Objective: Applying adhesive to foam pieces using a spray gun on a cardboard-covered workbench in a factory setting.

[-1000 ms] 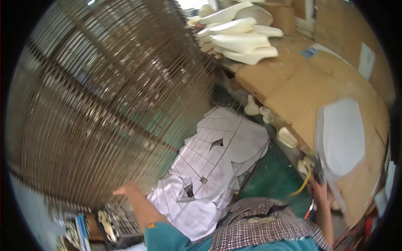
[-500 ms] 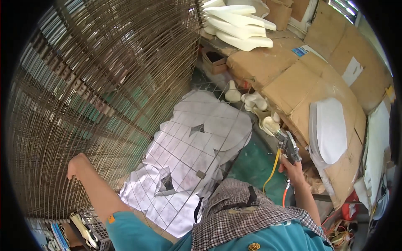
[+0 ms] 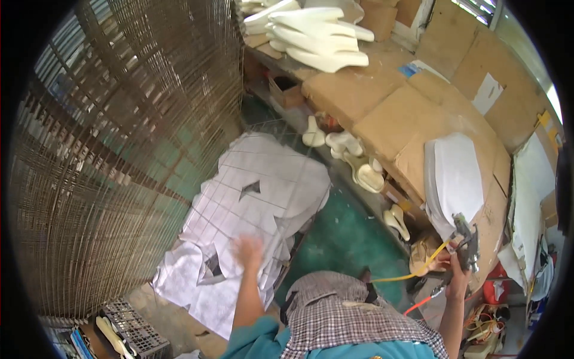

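My right hand (image 3: 457, 274) is wrapped round the grip of a metal spray gun (image 3: 466, 242), with a yellow hose (image 3: 412, 275) and an orange-red hose (image 3: 421, 304) running from it. The gun is in front of a stack of white oval sheets (image 3: 457, 173) on the cardboard-covered bench. My left hand (image 3: 248, 252) is smeared by motion and its fingers cannot be made out. It passes over white cut sheets (image 3: 263, 161) spread on a wire-grid rack (image 3: 230, 179) low in front of me.
Tall stacked wire racks (image 3: 119, 179) stand along the left. Pale saddle-shaped pieces lie in a pile (image 3: 323, 39) on the bench (image 3: 382, 107), with several (image 3: 365, 173) along its lower edge. A plastic crate (image 3: 134, 329) is at lower left, beside the green floor (image 3: 335, 239).
My left hand has left the wire racks and swung right over the white sheets. My right hand has carried the spray gun right and lower, and my view has shifted right.
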The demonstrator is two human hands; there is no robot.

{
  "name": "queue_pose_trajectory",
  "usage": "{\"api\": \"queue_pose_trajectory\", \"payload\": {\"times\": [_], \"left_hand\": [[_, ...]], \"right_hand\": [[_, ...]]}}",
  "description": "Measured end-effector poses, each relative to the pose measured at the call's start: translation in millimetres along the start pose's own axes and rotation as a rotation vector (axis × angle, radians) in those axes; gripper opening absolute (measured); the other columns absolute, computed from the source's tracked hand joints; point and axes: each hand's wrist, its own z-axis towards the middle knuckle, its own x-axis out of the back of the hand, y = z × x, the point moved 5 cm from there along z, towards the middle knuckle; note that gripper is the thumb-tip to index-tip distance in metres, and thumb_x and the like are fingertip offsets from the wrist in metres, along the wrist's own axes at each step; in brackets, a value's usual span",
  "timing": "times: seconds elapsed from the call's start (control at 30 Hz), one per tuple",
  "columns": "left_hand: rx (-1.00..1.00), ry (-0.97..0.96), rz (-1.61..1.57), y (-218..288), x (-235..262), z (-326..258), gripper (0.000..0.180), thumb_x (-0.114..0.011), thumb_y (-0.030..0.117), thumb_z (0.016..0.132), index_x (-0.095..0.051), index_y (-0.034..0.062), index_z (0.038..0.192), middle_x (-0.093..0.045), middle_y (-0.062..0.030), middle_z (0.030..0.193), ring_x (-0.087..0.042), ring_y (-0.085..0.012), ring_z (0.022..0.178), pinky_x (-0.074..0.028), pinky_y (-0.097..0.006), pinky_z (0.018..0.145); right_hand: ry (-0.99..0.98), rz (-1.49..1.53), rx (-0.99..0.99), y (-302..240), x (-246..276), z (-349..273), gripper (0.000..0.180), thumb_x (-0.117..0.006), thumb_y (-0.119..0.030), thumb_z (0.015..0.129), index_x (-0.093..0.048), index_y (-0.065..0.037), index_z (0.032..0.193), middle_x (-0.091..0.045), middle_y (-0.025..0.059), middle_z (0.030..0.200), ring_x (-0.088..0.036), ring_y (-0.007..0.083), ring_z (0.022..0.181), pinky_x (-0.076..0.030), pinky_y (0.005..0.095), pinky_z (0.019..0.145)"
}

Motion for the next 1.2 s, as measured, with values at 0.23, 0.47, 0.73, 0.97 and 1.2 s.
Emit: {"api": "queue_pose_trajectory", "payload": {"times": [0.23,0.47,0.73,0.97,1.2], "left_hand": [[0.073,0.024,-0.578,12.9,-22.5,-0.4,0.065,-0.060,0.036,0.071,-0.043,0.0089,0.127,-0.042,-0.0195,0.129,-0.035,-0.0322,0.124,-0.028,-0.041,0.102],[0.330,-0.343,-0.986,10.9,-72.0,-14.1,0.016,-0.057,0.013,0.069,-0.063,0.0044,0.082,-0.060,-0.0075,0.068,-0.054,-0.0184,0.053,-0.045,-0.031,0.048],[0.319,-0.614,-0.809,171.9,-49.2,-75.5,0.019,-0.055,0.012,0.075,-0.057,0.0063,0.094,-0.055,-0.0042,0.068,-0.052,-0.0154,0.044,-0.037,-0.025,0.035],[0.097,-0.732,-0.736,327.7,-61.4,-127.7,0.026,-0.058,0.013,0.076,-0.058,0.0046,0.101,-0.059,-0.0059,0.077,-0.056,-0.0135,0.053,-0.038,-0.023,0.040],[-0.034,-0.825,-0.606,378.3,-79.4,-171.4,0.027,-0.058,0.014,0.076,-0.058,0.0048,0.101,-0.061,-0.0049,0.078,-0.058,-0.0158,0.055,-0.041,-0.025,0.044]], "right_hand": [[0.067,0.024,-0.012,-13.0,6.0,-10.4,0.036,-0.056,-0.006,0.083,-0.049,-0.001,0.118,-0.059,0.0081,0.100,-0.057,0.0142,0.077,-0.044,0.0253,0.063],[0.133,-0.056,0.202,-62.9,70.3,-23.4,0.041,-0.054,-0.003,0.080,-0.043,0.000,0.119,-0.055,0.0063,0.096,-0.053,0.0155,0.088,-0.043,0.0295,0.080],[0.092,-0.049,0.195,-76.5,182.1,-17.5,0.055,-0.056,-0.004,0.080,-0.034,-0.001,0.130,-0.055,0.0061,0.090,-0.055,0.0143,0.082,-0.045,0.0280,0.074],[0.292,0.013,0.101,-57.0,270.2,17.9,0.050,-0.057,-0.003,0.078,-0.041,0.002,0.125,-0.057,0.0050,0.083,-0.056,0.0127,0.069,-0.045,0.0247,0.065],[0.009,0.072,-0.026,-48.2,294.4,8.5,0.049,-0.062,0.002,0.075,-0.044,0.003,0.121,-0.058,0.0054,0.083,-0.057,0.0126,0.075,-0.048,0.0273,0.068]]}}
